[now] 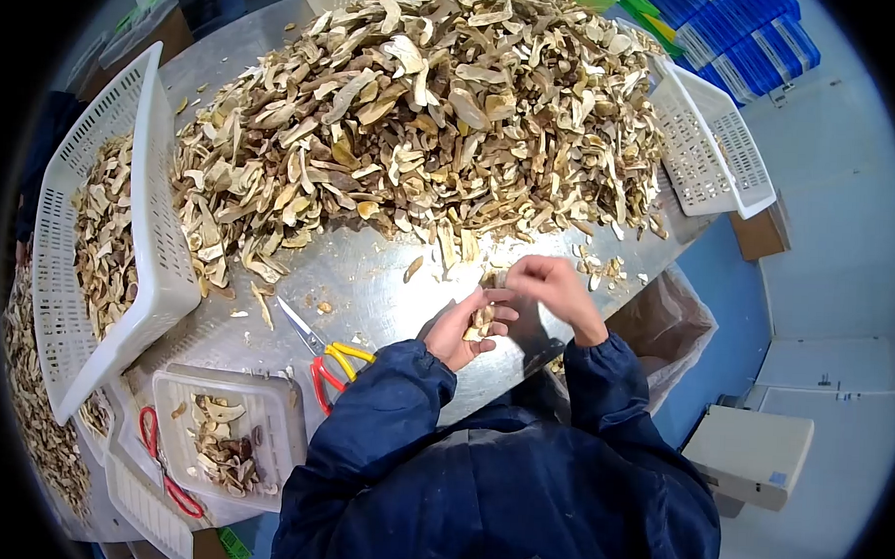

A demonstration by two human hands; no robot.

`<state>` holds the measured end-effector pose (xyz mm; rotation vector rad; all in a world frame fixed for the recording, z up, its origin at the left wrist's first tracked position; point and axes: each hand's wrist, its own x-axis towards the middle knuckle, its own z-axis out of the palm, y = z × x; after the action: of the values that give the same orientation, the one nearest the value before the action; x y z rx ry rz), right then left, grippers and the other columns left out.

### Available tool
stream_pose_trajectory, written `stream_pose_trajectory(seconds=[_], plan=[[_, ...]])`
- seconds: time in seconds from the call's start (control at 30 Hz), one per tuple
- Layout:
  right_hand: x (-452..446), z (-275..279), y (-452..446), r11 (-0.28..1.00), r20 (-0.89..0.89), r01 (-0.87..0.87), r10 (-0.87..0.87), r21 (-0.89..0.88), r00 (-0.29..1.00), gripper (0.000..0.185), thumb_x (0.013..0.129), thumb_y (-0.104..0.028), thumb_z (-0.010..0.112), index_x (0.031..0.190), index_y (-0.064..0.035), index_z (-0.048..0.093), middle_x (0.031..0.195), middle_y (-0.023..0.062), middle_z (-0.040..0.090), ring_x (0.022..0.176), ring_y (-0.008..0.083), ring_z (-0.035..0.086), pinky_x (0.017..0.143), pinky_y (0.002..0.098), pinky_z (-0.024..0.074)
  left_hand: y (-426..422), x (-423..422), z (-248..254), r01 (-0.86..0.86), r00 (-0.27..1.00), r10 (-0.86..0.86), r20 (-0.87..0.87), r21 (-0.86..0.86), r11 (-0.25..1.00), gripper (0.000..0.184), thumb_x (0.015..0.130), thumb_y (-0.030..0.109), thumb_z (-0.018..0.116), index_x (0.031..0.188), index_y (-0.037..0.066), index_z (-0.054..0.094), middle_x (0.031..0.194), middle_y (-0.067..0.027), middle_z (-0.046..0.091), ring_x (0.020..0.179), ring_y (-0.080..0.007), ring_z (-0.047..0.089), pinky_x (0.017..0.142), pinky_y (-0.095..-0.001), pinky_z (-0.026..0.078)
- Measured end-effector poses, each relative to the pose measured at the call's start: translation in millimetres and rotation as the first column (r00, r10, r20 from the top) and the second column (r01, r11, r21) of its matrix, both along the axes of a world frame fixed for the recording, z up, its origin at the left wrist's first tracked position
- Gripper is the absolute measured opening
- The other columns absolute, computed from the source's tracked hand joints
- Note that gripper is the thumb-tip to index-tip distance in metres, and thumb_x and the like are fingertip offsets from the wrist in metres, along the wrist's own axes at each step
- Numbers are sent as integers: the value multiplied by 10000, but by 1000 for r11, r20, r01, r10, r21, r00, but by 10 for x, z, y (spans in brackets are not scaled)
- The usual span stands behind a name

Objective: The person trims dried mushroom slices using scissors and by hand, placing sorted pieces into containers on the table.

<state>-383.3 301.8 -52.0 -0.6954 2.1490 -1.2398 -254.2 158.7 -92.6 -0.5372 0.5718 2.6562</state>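
Observation:
A big heap of dried mushroom slices (453, 112) lies on the metal table in front of me. My left hand (458, 331) is palm up, its fingers curled round a few pale mushroom slices (480, 323). Just to its right hovers my right hand (557, 291), fingers bent together; whatever is in them, if anything, is hidden. Left of my hands lie scissors (312, 341) with red and yellow handles, blades pointing away from me. Small mushroom pieces (598, 268) are scattered at the heap's near right edge.
A white perforated basket (151, 309) of slices stands at left, another basket (704, 141) at right. A clear tub (295, 422) holds slices, with red-handled scissors (155, 457) beside it. A lined bin (677, 332) stands below the table's right edge. Blue crates (737, 38) are behind.

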Motion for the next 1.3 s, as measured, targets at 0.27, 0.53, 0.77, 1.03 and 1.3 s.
stream_pose_trajectory(seconds=[0.27,0.53,0.77,1.03,1.3], plan=[[-390,-291,-244,878,-657,389,-120,280,745,272,763,-292,643,786,-21,654,758,145,637,720,333,608,636,412,470,-20,39,-241,81,981,-67,-184,73,994,242,963,255,443,971,37,546,760,3,502,642,-78,436,444,-181,291],[-162,47,86,995,113,63,-72,83,991,241,788,-219,668,887,0,673,694,72,641,588,85,548,533,252,432,-16,11,-58,45,994,-40,-104,41,998,497,1004,417,285,1299,58,462,1038,-71,590,775,-65,545,500,-147,361],[-614,-331,205,902,-674,336,-70,273,736,183,783,-160,637,913,-31,647,815,149,611,764,347,593,679,410,465,-25,23,-92,94,974,-83,-212,40,995,230,940,159,418,1131,64,502,894,-18,508,686,-77,443,469,-175,310],[-358,-349,293,931,177,360,-364,55,914,124,871,-153,604,824,-39,612,647,-33,541,499,24,449,437,177,294,-30,31,-92,82,980,-69,-187,64,995,288,973,231,414,1183,54,499,900,-11,505,723,-61,456,516,-170,358],[62,14,269,995,318,95,-85,-15,944,124,859,-158,607,808,-46,618,644,-46,551,529,31,455,477,183,333,14,7,-32,-14,998,15,-65,7,1000,382,983,287,402,1285,61,465,1015,-36,587,815,-88,559,577,-170,458]])
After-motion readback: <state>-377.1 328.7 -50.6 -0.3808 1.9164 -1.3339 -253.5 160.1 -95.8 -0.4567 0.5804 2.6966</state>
